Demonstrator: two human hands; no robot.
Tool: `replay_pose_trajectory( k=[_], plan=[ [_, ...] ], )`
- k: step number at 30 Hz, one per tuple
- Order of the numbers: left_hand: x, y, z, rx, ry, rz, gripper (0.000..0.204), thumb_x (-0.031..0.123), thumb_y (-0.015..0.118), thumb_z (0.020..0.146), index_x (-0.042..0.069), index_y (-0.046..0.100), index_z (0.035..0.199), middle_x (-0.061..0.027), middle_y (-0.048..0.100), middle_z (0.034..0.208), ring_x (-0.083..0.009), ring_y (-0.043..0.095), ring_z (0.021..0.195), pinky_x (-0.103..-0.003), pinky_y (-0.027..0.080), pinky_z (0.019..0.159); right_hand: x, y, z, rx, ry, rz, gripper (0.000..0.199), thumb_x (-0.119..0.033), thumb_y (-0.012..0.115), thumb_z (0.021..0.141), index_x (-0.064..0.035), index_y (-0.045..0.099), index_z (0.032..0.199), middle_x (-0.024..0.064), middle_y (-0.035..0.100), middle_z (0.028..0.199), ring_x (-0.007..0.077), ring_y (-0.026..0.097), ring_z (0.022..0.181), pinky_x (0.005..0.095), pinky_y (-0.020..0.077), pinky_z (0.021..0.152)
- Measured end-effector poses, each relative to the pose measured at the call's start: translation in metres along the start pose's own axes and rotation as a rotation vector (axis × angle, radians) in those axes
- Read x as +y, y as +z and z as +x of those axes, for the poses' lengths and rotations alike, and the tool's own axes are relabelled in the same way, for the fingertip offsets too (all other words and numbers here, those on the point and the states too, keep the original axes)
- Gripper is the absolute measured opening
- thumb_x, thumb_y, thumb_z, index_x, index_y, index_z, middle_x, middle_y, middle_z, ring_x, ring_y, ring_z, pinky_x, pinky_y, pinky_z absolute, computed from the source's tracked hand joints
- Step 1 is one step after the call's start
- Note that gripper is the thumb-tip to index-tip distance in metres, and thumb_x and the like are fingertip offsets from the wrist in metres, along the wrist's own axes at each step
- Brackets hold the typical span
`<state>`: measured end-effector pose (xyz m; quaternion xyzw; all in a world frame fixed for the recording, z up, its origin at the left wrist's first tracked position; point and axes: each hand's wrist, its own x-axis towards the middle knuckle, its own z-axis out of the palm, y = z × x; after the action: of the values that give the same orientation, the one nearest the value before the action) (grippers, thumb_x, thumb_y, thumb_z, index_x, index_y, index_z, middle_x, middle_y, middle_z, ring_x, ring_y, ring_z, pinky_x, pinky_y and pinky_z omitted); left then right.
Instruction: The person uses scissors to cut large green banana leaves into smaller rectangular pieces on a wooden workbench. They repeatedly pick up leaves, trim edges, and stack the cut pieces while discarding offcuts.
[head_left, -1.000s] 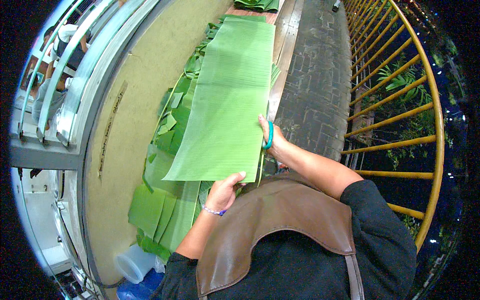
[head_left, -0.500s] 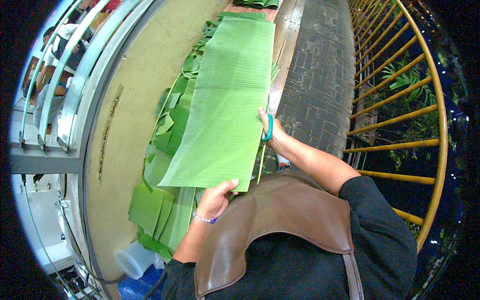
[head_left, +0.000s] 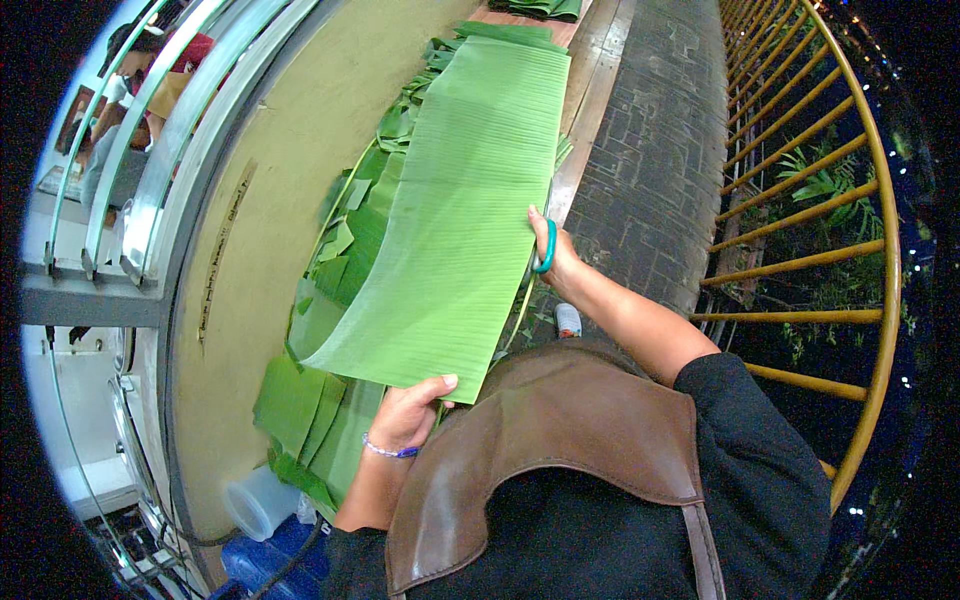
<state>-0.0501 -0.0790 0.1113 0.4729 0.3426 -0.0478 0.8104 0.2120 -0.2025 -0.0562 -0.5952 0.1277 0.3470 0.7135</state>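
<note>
A large piece of banana leaf (head_left: 465, 200), broad and light green with fine parallel veins, stretches away from me across the middle. My left hand (head_left: 405, 415) pinches its near edge close to the corner, thumb on top and fingers mostly underneath. At the leaf's right edge is my right hand (head_left: 562, 252), closed around scissors with a teal handle (head_left: 546, 247); the blades lie along that edge and are largely hidden. Whether the right fingers also grip the leaf, I cannot tell. Cut leaf pieces (head_left: 295, 400) lie below and to the left of the sheet.
Folded leaves (head_left: 540, 8) rest at the far end of a wooden bench (head_left: 600, 60). Left stands a yellowish wall (head_left: 270, 150) with glass panels beyond. A clear plastic tub (head_left: 262, 508) sits lower left. Paving (head_left: 655, 150) and a yellow railing (head_left: 885, 260) run along the right.
The leaf's near edge and my left hand have shifted slightly toward me and left. The view has turned a little, and a shoe shows more clearly. Both hands keep their hold.
</note>
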Motion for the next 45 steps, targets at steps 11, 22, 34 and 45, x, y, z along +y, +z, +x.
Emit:
replay_pose_trajectory(
  k=[11, 22, 34, 45],
  plan=[
    [0.012, -0.001, -0.016, 0.094, 0.020, 0.061, 0.021, 0.008, 0.067, 0.075, 0.002, 0.064, 0.095, -0.0046, 0.066, 0.080, -0.0145, 0.059, 0.061, -0.025, 0.044, 0.052, -0.015, -0.007, 0.023, -0.059, -0.032, 0.181, 0.065, -0.051, 0.052, 0.092, 0.0009, 0.046, 0.131, 0.0172, 0.053, 0.130, 0.0275, 0.053, 0.115, 0.0374, 0.0423, 0.098],
    [0.024, -0.006, -0.042, 0.143, 0.010, 0.126, 0.029, 0.008, 0.067, 0.073, 0.001, 0.062, 0.100, -0.0044, 0.065, 0.081, -0.0137, 0.057, 0.061, -0.024, 0.042, 0.052, -0.010, -0.007, 0.049, -0.136, -0.084, 0.298, 0.068, -0.053, 0.046, 0.094, 0.0017, 0.041, 0.134, 0.0205, 0.048, 0.134, 0.0300, 0.050, 0.119, 0.0413, 0.0407, 0.101],
    [0.013, -0.021, -0.055, 0.178, -0.068, 0.117, 0.048, -0.002, 0.070, 0.071, -0.001, 0.058, 0.117, -0.0100, 0.066, 0.106, -0.0215, 0.064, 0.093, -0.034, 0.051, 0.083, -0.003, -0.011, 0.054, -0.139, -0.142, 0.245, 0.064, -0.046, 0.050, 0.094, 0.0007, 0.039, 0.136, 0.0179, 0.050, 0.133, 0.0305, 0.051, 0.118, 0.0408, 0.0431, 0.098],
    [0.023, -0.018, -0.068, 0.188, -0.031, 0.058, 0.054, 0.003, 0.072, 0.066, -0.002, 0.056, 0.118, -0.0119, 0.065, 0.108, -0.0251, 0.064, 0.094, -0.034, 0.051, 0.084, -0.001, -0.016, 0.101, 0.038, -0.079, 0.249, 0.059, -0.047, 0.051, 0.093, -0.0049, 0.042, 0.134, 0.0179, 0.054, 0.127, 0.0322, 0.055, 0.112, 0.0462, 0.0460, 0.094]
  ],
)
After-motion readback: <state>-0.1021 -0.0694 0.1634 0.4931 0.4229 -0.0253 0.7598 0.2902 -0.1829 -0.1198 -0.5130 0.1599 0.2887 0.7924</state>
